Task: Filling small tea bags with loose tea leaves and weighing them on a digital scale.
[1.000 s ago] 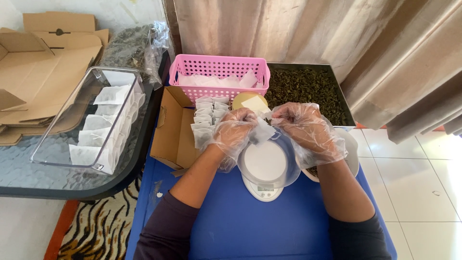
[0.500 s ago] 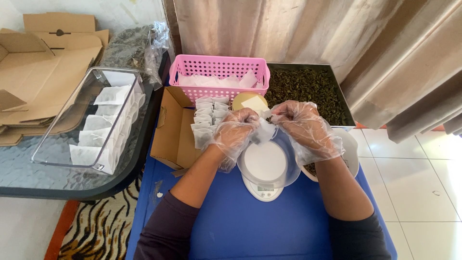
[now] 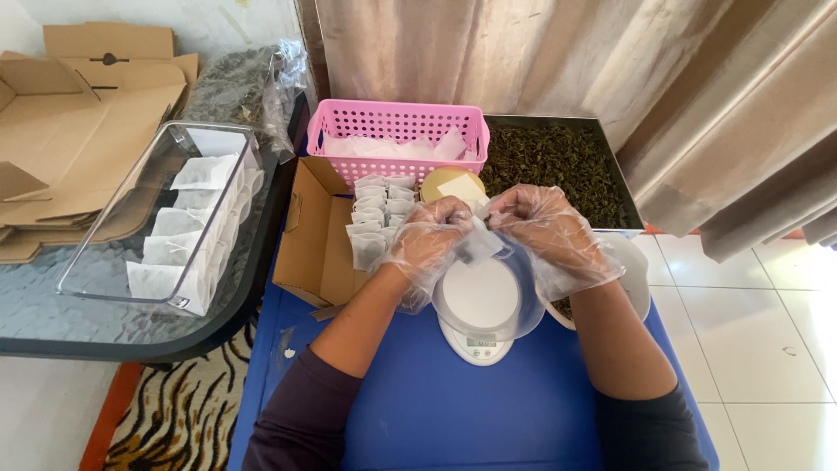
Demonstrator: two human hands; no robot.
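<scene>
Both hands wear clear plastic gloves. My left hand [image 3: 427, 240] and my right hand [image 3: 547, 228] together pinch a small white filter bag [image 3: 479, 240] above a white kitchen scale [image 3: 478, 305] on the blue table [image 3: 453, 410]. The bag hangs between the fingertips, its top edge held from both sides. A white bowl [image 3: 635, 277] with some dried leaves sits just right of the scale, mostly hidden by my right wrist.
Behind the hands: a cardboard box [image 3: 318, 235] with rows of filled bags [image 3: 373, 214], a pink basket [image 3: 397, 139] of empty bags, a dark tray of dried leaves [image 3: 558, 161]. Left, a glass table carries a clear plastic tub [image 3: 166, 218] of bags and flattened cardboard [image 3: 78, 122].
The hands have drawn slightly closer together over the scale, still holding the bag; nothing else has moved.
</scene>
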